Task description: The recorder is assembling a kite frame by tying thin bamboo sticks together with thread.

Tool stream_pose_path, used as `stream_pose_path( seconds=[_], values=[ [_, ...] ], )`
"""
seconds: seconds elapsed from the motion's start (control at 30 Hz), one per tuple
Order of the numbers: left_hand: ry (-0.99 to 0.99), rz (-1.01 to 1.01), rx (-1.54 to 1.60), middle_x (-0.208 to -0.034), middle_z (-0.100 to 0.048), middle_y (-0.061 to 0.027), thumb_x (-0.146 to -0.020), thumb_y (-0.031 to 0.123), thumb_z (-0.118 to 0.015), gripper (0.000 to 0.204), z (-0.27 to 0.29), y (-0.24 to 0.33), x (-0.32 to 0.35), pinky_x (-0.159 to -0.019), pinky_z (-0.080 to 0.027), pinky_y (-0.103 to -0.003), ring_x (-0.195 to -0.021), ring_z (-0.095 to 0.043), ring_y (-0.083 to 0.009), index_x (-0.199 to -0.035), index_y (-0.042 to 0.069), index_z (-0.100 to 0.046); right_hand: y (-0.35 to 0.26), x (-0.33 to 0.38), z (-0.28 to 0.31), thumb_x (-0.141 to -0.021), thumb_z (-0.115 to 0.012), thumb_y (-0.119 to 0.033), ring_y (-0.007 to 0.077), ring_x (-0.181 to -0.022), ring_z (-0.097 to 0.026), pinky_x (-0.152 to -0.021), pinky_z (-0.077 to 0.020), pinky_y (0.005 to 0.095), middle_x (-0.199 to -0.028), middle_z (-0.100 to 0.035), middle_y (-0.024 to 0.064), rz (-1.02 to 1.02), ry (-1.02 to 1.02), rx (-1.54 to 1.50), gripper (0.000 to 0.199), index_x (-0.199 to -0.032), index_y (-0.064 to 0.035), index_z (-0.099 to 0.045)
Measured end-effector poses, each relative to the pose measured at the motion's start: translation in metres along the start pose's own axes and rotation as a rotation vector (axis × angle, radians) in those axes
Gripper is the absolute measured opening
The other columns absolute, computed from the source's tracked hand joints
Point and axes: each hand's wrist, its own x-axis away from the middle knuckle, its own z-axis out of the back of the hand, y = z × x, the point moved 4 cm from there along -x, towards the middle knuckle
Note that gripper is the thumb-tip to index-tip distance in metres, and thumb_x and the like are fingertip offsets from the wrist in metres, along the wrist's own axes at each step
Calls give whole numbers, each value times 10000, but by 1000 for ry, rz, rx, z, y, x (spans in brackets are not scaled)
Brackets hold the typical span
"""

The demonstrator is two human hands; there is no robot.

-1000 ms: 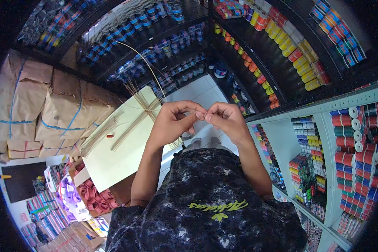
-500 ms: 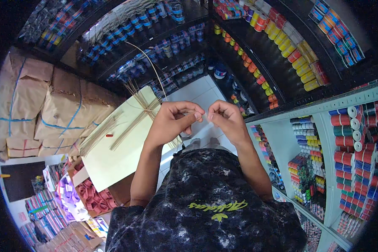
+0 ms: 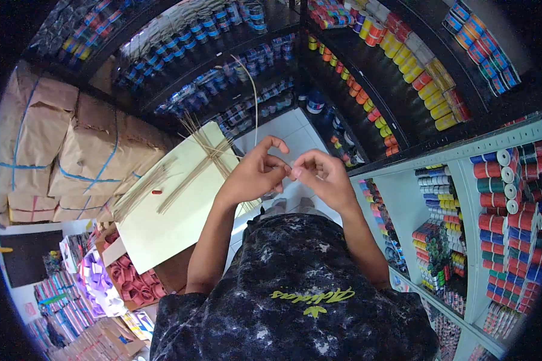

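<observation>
In front of my chest, both hands meet at the fingertips. My left hand [image 3: 250,180] is closed in a pinch, thumb against the lower fingers, while its index finger curves up and away. From behind it a long, thin tan cane strip [image 3: 256,99] rises and bends over to the left at its top. My right hand [image 3: 325,178] pinches with thumb and index finger right against the left fingertips, where a fine bit of the strip seems to be gripped. The fingers mostly hide that spot.
A pale yellow board [image 3: 144,231] at my left bears loose cane strips [image 3: 193,174] and a small red object [image 3: 156,192]. Paper-wrapped bundles [image 3: 90,153] stand beyond it. A box of pink ribbon rolls [image 3: 135,280] sits below. Shelves of spools [image 3: 494,225] line the right.
My hands have come together; they were slightly apart. The left index finger has lifted, and the strip has swung to the right and stands more upright.
</observation>
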Motion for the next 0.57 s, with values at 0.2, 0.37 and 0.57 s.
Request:
stream_pose_path(
  seconds=[0.2,0.37,0.57],
  values=[
    [-73,59,-239,-825,-682,-102,-939,-3,-590,357,-1,-11,-3,-548,-494,-247,-604,-599,-103,-1228,75,-396,33,18,-1,-913,-739,-144,62,-764,-610,-712,-487,222,-859,-686,20,-158,-72,41,163,-967,-5,-672],
    [-83,-58,-365,-943,-680,-76,-931,7,-580,191,-5,-12,0,-534,-495,-241,-640,-641,-109,-1115,31,-534,63,32,-5,-931,-716,-151,51,-715,-589,-665,-473,212,-804,-660,1,-250,-13,35,159,-958,-2,-669],
    [435,-187,-176,-1086,-690,-140,-916,47,-597,187,47,-24,10,-622,-562,-300,-771,-707,-200,-1102,27,-602,90,47,-9,-982,-655,-214,65,-662,-555,-625,-462,219,-757,-606,-22,-404,169,-126,219,-988,5,-661]
  ],
)
